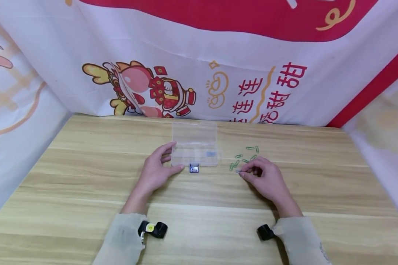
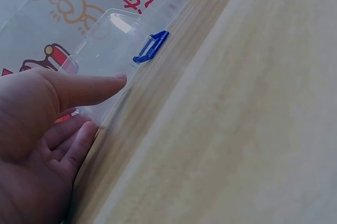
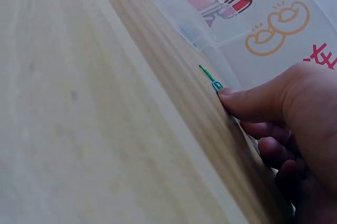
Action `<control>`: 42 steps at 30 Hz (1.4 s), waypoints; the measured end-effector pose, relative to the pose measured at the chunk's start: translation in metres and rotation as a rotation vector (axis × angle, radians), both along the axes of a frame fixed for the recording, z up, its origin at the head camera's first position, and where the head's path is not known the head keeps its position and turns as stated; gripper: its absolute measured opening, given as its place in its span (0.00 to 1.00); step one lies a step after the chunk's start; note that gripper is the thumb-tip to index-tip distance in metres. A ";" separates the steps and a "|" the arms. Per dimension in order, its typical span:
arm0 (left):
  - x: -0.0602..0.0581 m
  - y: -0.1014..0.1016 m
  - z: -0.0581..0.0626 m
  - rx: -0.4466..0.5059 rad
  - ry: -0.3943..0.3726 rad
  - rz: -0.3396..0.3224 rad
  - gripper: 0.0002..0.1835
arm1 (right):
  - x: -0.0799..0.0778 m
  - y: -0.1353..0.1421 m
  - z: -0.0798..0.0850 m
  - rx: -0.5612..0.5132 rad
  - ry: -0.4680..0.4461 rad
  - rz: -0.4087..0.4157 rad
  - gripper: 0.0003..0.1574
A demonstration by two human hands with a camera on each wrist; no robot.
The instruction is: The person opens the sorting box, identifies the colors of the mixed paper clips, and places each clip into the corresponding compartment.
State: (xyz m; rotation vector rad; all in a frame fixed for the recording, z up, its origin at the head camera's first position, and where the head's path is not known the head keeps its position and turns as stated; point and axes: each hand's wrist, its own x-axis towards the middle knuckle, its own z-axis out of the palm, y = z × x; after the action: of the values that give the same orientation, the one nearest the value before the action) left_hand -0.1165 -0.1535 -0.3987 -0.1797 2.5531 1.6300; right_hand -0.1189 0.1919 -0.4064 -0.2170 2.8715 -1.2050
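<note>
Clock faces as in the head view, 12 away from the person. Right hand (image 1: 264, 177) low over the wooden table (image 1: 212, 228), thumb and forefinger pinching a small pale-blue paper clip (image 1: 238, 172); other fingers curled in below. Clip sits at the fingertips, at 9 o'clock from the middle of that hand, its free end out past the thumb.

Loose green paper clips (image 1: 237, 163) scattered on the wood, roughly 9 to 12 o'clock of the same hand; nearest ones just beside its fingers, a couple farther off toward 11.

Clear plastic box (image 1: 182, 159) well apart from the pinched clip, toward 10 o'clock of it. Lid (image 1: 194, 133) raised on the box's 12 o'clock side. Blue latch (image 1: 194, 168) at its 6 o'clock edge. Something blue (image 1: 210, 154) inside, at the 3 o'clock end; too small to make out.

Left hand (image 1: 156, 171) at the box's 8 o'clock corner, thumb straight and spread away from the fingers, which lie along the 9 o'clock side; how firmly they press, cannot tell
</note>
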 end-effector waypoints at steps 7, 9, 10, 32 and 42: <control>0.000 -0.001 0.002 0.008 0.011 -0.020 0.44 | 0.001 0.001 0.000 -0.003 0.010 0.000 0.03; 0.000 -0.001 0.003 0.007 0.014 -0.027 0.44 | 0.000 0.000 0.000 -0.016 0.006 -0.005 0.04; 0.000 -0.002 0.003 0.009 0.015 -0.030 0.45 | 0.000 0.000 0.000 -0.025 0.002 -0.010 0.04; 0.001 -0.001 0.001 0.014 0.012 -0.038 0.45 | -0.002 -0.005 0.004 -0.169 -0.049 -0.240 0.09; -0.001 0.001 0.001 0.018 0.005 -0.042 0.45 | -0.014 -0.027 0.020 -0.261 0.029 -0.252 0.08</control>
State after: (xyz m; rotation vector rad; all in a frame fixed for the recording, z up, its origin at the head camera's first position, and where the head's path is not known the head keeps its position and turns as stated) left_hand -0.1179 -0.1523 -0.3972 -0.1200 2.5275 1.6403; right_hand -0.1327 0.1647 -0.3867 0.1316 2.8233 -1.6316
